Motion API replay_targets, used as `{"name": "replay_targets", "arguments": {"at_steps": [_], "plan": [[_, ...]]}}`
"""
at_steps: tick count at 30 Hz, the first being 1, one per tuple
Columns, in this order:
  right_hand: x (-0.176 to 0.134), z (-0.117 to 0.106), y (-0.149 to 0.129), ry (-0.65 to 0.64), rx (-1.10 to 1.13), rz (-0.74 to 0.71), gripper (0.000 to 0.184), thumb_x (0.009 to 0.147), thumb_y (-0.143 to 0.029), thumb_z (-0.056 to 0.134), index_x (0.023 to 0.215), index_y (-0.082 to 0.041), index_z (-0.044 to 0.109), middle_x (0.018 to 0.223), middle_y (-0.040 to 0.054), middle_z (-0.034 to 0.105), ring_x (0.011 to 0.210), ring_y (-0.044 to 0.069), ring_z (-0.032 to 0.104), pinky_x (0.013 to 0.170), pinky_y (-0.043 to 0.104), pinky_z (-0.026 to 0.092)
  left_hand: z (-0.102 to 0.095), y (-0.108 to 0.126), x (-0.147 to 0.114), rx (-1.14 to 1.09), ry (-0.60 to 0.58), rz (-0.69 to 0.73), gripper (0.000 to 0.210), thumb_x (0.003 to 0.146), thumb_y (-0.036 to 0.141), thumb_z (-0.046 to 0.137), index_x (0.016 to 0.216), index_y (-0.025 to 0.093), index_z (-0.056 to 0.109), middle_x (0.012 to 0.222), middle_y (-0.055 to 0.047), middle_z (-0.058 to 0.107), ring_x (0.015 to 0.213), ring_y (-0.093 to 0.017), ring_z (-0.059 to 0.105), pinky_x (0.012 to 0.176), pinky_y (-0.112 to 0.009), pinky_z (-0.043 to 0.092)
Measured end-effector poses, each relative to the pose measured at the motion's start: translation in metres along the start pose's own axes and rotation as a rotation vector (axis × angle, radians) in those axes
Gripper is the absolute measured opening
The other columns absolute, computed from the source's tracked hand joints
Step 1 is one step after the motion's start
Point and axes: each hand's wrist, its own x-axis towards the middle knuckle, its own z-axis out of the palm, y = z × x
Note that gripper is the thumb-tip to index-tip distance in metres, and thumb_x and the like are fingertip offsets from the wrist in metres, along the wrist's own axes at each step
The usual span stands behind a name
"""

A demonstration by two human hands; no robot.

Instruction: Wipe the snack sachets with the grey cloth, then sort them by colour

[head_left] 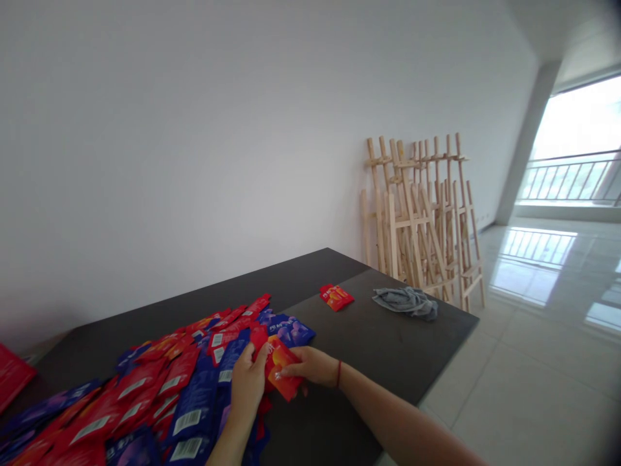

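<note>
Both my hands grip a red packet with an orange fruit picture, held low over the dark table. My left hand has its thumb on the packet's left side. From the right, my right hand pinches the other side, thumb on top; a thin red cord circles that wrist. Just left of my hands spreads a heap of red packets and blue packets, many with white barcode labels. A blue packet with purple fruit lies right behind the held one. Whether the left fingers hold a second packet underneath is hidden.
A single red packet lies farther back on the table, beside a crumpled grey cloth. Wooden easels lean against the wall past the table's right corner. A red bag-like thing stands at the far left.
</note>
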Motion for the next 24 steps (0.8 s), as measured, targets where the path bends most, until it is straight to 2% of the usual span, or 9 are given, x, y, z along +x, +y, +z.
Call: {"name": "replay_targets", "arguments": {"at_steps": [3,6,9,11,14,17,19,21,24], "plan": [[-0.008,0.003,-0.001,-0.01,0.006,0.041,0.031,0.081,-0.039,0.066,0.099,-0.016,0.056,0.066,-0.0024,0.061,0.047,0.009,0.053,0.043,0.018,0.04,0.002,-0.007,0.0,0.044,0.004,-0.008,0.037,0.081,0.057,0.042,0.074,0.023,0.054,0.062,0.002,0.058,0.061,-0.021,0.058,0.062,-0.032,0.045],[-0.026,0.001,0.001,0.093,-0.072,0.102,0.029,0.083,-0.035,0.064,0.104,-0.018,0.055,0.062,-0.006,0.056,0.041,0.007,0.046,0.04,0.017,0.036,0.004,-0.008,-0.004,0.093,-0.017,-0.001,0.031,0.083,0.046,0.044,0.095,0.021,0.056,0.074,-0.001,0.063,0.07,-0.023,0.062,0.067,-0.034,0.047],[-0.048,-0.007,-0.002,0.115,-0.235,0.184,0.032,0.084,-0.036,0.063,0.11,-0.02,0.056,0.062,-0.0071,0.054,0.04,0.006,0.043,0.04,0.017,0.034,0.01,-0.001,-0.015,0.263,-0.039,0.185,0.042,0.084,0.031,0.045,0.125,0.02,0.047,0.107,-0.008,0.063,0.099,-0.026,0.062,0.085,-0.04,0.047],[-0.061,-0.015,-0.009,0.053,-0.424,0.237,0.038,0.082,-0.041,0.065,0.113,-0.02,0.057,0.065,-0.0057,0.056,0.044,0.008,0.047,0.042,0.018,0.037,0.018,0.006,-0.026,0.375,-0.093,0.376,0.042,0.086,0.025,0.043,0.128,0.021,0.046,0.118,-0.01,0.059,0.112,-0.026,0.056,0.094,-0.042,0.044],[-0.076,-0.021,-0.023,0.02,-0.815,0.245,0.053,0.075,-0.05,0.071,0.116,-0.019,0.059,0.079,0.0011,0.065,0.061,0.016,0.06,0.056,0.026,0.047,0.031,0.015,-0.042,0.449,-0.303,0.513,0.027,0.089,0.019,0.038,0.107,0.021,0.058,0.107,-0.007,0.061,0.103,-0.022,0.058,0.091,-0.038,0.046],[-0.092,-0.017,-0.03,0.201,-1.149,0.18,0.055,0.08,-0.048,0.066,0.122,-0.014,0.057,0.103,0.0129,0.067,0.094,0.027,0.063,0.079,0.036,0.05,0.042,0.016,-0.053,0.533,-0.436,0.514,0.023,0.089,0.014,0.036,0.087,0.021,0.058,0.092,-0.005,0.06,0.089,-0.019,0.059,0.08,-0.032,0.048],[-0.106,-0.008,-0.025,0.267,-1.249,0.062,0.053,0.087,-0.043,0.059,0.129,-0.012,0.053,0.124,0.0186,0.06,0.116,0.029,0.055,0.096,0.041,0.044,0.045,0.013,-0.055,0.585,-0.422,0.505,0.023,0.088,0.012,0.035,0.084,0.021,0.055,0.091,-0.004,0.059,0.088,-0.019,0.058,0.079,-0.031,0.047],[-0.122,0.004,-0.013,0.233,-1.273,-0.081,0.059,0.089,-0.042,0.056,0.138,-0.011,0.045,0.143,0.0189,0.045,0.133,0.028,0.04,0.109,0.043,0.032,0.046,0.012,-0.056,0.618,-0.395,0.499,0.023,0.088,0.011,0.034,0.085,0.021,0.054,0.092,-0.004,0.058,0.088,-0.018,0.058,0.079,-0.03,0.047],[-0.141,0.019,0.006,0.148,-1.21,-0.082,0.081,0.087,-0.05,0.056,0.149,-0.006,0.028,0.155,0.0194,0.024,0.143,0.029,0.021,0.117,0.043,0.02,0.045,0.014,-0.055,0.647,-0.369,0.498,0.023,0.088,0.01,0.034,0.086,0.021,0.054,0.093,-0.004,0.058,0.089,-0.018,0.058,0.08,-0.029,0.046]]}}
